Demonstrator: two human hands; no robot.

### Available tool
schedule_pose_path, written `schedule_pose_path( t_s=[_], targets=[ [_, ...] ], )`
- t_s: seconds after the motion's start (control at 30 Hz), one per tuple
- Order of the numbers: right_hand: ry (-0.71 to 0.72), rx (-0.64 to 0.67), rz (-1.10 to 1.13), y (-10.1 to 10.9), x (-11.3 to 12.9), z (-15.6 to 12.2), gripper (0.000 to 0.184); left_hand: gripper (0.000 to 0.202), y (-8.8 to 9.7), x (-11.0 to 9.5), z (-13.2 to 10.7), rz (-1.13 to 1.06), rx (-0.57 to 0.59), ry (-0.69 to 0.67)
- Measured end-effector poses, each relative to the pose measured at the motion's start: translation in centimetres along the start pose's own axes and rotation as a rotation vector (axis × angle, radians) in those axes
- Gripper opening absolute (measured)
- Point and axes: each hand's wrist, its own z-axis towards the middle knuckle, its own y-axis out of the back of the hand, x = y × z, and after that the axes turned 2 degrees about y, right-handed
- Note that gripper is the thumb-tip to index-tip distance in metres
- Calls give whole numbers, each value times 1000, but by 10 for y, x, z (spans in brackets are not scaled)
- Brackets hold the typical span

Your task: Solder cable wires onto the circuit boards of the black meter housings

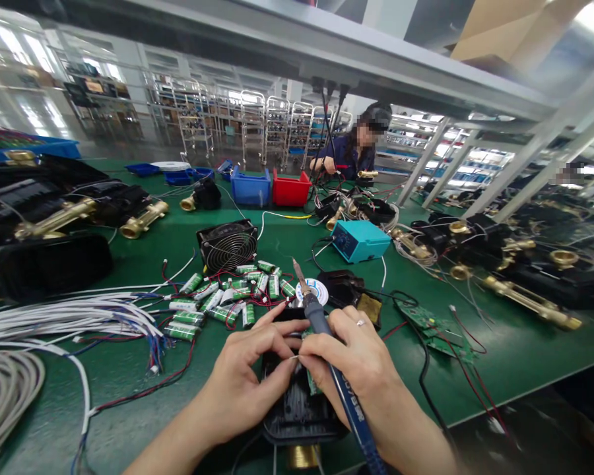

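Note:
My right hand (363, 376) is closed around a soldering iron (344, 389), whose tip points up and away. Its thumb and forefinger also pinch toward my left hand (250, 369). Between the fingertips of both hands shows a thin pale wire (295, 357), mostly hidden. Below them lies an open black housing (301, 419) with a brass fitting (303, 456) at its near end. Part of a green circuit board (313, 382) shows inside the housing, largely covered by my right fingers.
Green-white batteries (185, 316) with red-black leads and white cables (79, 323) lie left. A fan (228, 244), a teal soldering station (360, 241) and blue and red bins (291, 189) stand beyond. Circuit boards (438, 330) and brass-fitted units (534, 303) lie right. A co-worker (349, 148) sits opposite.

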Motion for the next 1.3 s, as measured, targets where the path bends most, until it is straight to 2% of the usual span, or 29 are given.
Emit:
schedule_pose_path(
  t_s=[0.5, 0.63, 0.8, 0.97, 1.03, 1.3],
  targets=[
    [-41, -40, 104, -3, -7, -8, 14, 11, 3, 4, -2, -270, -13, 209],
    [-53, -132, 216, -2, -14, -13, 11, 13, 4, 4, -1, -301, 11, 210],
    [-75, -161, 286, 1, -15, -16, 18, 14, 4, 2, 0, -260, 2, 211],
    [75, -170, 470, 3, -7, -14, 33, 15, 2, 0, -1, -221, -19, 207],
    [72, -159, 533, 2, -5, -15, 36, 15, 1, 0, -1, -219, -32, 206],
    [75, -186, 484, -6, -6, -23, 37, 15, -1, 0, 0, -240, -31, 207]
  ],
)
